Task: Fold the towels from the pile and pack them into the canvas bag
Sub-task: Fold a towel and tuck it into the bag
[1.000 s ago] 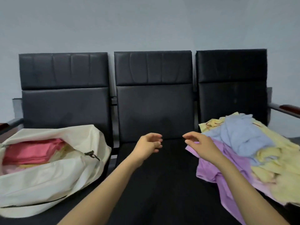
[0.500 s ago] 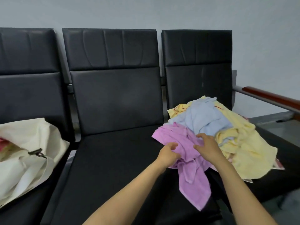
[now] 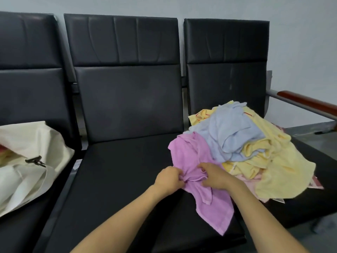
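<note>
Slumping on the left seat of the bench [image 3: 118, 170], the cream canvas bag [image 3: 36, 137] lies on its side. A black clip [image 3: 35, 161] hangs on its front, and a sliver of red cloth [image 3: 2, 147] shows in its opening at the frame's left edge.

Two bare forearms reach in over the middle seat from the bench's front edge. The left hand [image 3: 169, 178] has its fingers curled tight round a bunched fold of the purple towel [image 3: 193, 154], knuckles up, over the right part of the middle seat. Just beside it, the right hand [image 3: 217, 175] grips the same towel, with fingers and thumb bent into the cloth. Between and below the two hands, the towel's loose end trails across the seat toward the front edge.

The towel's upper part rests against the pile [image 3: 251, 152] on the right seat — a pale blue towel [image 3: 231, 136] on top, with yellow towels [image 3: 284, 170] beneath it and spilling toward the bench's front right corner. A wooden armrest [image 3: 306, 104] runs along the bench's right end.
</note>
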A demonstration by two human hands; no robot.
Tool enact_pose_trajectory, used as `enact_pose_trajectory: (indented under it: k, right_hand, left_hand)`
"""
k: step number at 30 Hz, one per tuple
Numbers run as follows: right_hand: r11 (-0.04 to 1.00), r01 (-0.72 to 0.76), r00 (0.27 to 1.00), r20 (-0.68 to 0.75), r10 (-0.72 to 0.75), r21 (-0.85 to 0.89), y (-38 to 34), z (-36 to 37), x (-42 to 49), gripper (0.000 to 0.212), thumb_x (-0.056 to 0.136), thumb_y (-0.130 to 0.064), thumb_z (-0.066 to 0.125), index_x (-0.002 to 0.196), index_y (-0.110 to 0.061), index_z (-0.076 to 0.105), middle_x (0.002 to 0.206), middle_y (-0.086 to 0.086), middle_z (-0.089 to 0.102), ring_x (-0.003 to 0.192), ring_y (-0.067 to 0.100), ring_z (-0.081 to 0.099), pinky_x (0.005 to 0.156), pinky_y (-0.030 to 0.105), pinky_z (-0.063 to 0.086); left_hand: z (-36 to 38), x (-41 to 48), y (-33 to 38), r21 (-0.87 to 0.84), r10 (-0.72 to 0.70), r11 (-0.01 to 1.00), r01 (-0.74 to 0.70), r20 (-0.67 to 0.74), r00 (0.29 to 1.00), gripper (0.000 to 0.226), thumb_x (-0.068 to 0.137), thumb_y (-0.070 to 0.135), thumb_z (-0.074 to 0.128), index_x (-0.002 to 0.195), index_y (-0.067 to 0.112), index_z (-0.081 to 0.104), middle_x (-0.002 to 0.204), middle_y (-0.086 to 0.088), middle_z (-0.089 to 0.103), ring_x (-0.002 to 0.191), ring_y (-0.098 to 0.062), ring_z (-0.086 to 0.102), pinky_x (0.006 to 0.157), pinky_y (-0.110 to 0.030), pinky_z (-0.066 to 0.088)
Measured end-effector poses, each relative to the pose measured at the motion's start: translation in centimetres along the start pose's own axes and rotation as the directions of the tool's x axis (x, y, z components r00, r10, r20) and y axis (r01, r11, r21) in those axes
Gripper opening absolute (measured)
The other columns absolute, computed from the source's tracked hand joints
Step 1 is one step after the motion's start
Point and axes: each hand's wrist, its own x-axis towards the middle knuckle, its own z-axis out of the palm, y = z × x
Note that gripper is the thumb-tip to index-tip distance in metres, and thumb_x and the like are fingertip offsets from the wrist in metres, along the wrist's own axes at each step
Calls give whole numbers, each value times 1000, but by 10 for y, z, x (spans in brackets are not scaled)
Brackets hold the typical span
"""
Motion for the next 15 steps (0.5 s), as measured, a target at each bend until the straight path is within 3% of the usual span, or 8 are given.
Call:
enact_pose_trajectory:
  k: [2, 4, 7, 9, 12, 14, 15]
  right_hand:
    - [1000, 0, 1000, 14, 0, -30, -14, 11, 4, 65, 87, -15, 62, 145, -9, 32, 143, 12, 40, 132, 25, 41, 105, 28, 35]
    - [999, 37, 999, 5, -37, 12, -30, 20, 8, 52, 90, -18, 61, 137, -10, 41, 138, 10, 46, 126, 24, 47, 96, 26, 39]
    - [980, 151, 988, -52, -146, 131, -60, 30, 12, 20, 87, -25, 65, 105, -21, 58, 103, -1, 59, 95, 15, 55, 66, 18, 38]
    - [924, 225, 974, -75, -212, 309, -84, 33, 13, 14, 85, -29, 70, 96, -25, 63, 89, -7, 59, 80, 9, 55, 65, 19, 41]
    - [714, 293, 955, -163, -247, 636, -117, 21, 14, 10, 87, -19, 69, 94, -27, 70, 91, -5, 65, 82, 5, 59, 74, 18, 47]
    - [510, 331, 944, -285, -168, 794, -128, 11, 17, 16, 90, -12, 65, 97, -26, 71, 101, -4, 70, 98, 8, 64, 86, 23, 50]
    - [428, 341, 939, -330, -102, 837, -130, 8, 21, 18, 91, -11, 63, 100, -25, 70, 105, -2, 69, 104, 12, 63, 90, 26, 51]
  left_hand:
    - [-13, -15, -17, -31, -43, 999, 45, 43, 998, 33, 79, 17, 59, 56, 17, 36, 57, 5, 42, 59, -17, 42, 55, -27, 33]
    - [-25, -32, -30, -20, -86, 996, 88, 84, 993, 30, 79, 17, 57, 57, 16, 36, 56, 3, 43, 58, -17, 42, 57, -28, 36]
    - [-37, -58, -56, 26, -182, 983, 181, 46, 982, 26, 84, 22, 54, 64, 17, 38, 61, 2, 48, 60, -18, 46, 55, -29, 37]
    - [-49, -75, -78, 20, -259, 965, 260, -30, 965, 18, 92, 29, 50, 79, 18, 42, 75, -1, 59, 65, -18, 53, 59, -31, 42]
    - [-78, -94, -121, -208, -460, 883, 420, -205, 864, 13, 96, 18, 43, 84, 14, 47, 83, -3, 60, 78, -22, 56, 62, -30, 38]
    - [-101, -104, -151, -468, -611, 756, 458, -253, 750, 13, 91, 7, 45, 86, 9, 56, 85, -8, 63, 81, -23, 55, 65, -31, 43]
    - [-109, -108, -165, -586, -648, 689, 426, -236, 724, 14, 88, 5, 47, 97, 5, 59, 91, -13, 65, 81, -22, 56, 70, -33, 47]
